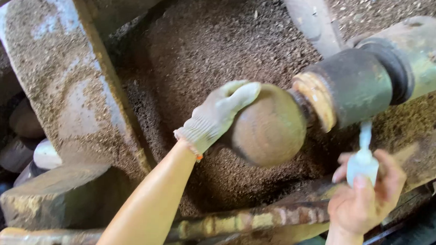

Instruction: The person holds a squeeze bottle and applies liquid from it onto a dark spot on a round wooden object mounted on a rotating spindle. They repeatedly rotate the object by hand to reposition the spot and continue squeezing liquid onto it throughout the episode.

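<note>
My left hand (217, 115), in a white knit glove, wraps around the back of a round brown wooden ball (269, 129) mounted at the end of a lathe spindle (362, 82). The ball looks blurred. My bare right hand (366, 195) holds a small white squeeze bottle (362, 160) upright just below the spindle. Its thin nozzle points up and nearly touches the underside of the dark cylinder next to the tan collar (317, 100).
Sawdust covers the machine bed (216, 44) behind the ball. A broad dusty beam (68, 77) slants at the left, with rounded wooden pieces (26, 138) beside it. A turned wooden rod (253, 222) lies below. A grey bar (310, 19) runs at the top.
</note>
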